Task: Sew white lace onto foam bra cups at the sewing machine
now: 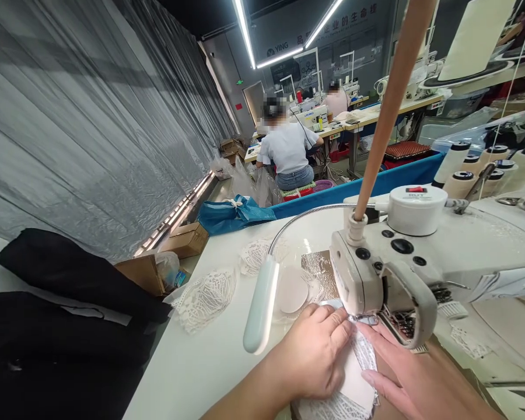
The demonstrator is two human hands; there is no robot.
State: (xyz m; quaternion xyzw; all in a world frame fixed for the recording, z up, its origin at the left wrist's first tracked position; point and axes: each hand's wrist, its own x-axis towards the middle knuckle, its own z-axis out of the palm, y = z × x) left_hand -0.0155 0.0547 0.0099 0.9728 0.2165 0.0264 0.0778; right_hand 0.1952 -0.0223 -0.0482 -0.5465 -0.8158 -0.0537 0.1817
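White lace fabric (365, 350) with a smooth pale piece (354, 382) lies under the head of a sewing machine (359, 280). My left hand (319, 350) is closed on it from the left, fingertips bent and close to the presser foot (365, 319). On the other side, my right hand (402, 361) rests along the lace edge, its fingers stretched out and the thumb apart. The needle itself cannot be made out. Left of the machine head are a round pale pad (293, 290) and two lace bra cups, one nearer (207, 297) and one farther (256, 256).
A lamp (261, 306) on a bendable neck hangs over the white table (166, 373). Thread cones (459, 184) stand at the right. Black cloth (70, 326) lies at left. Beyond a blue cloth bag (236, 214), a person (286, 149) sits at another machine.
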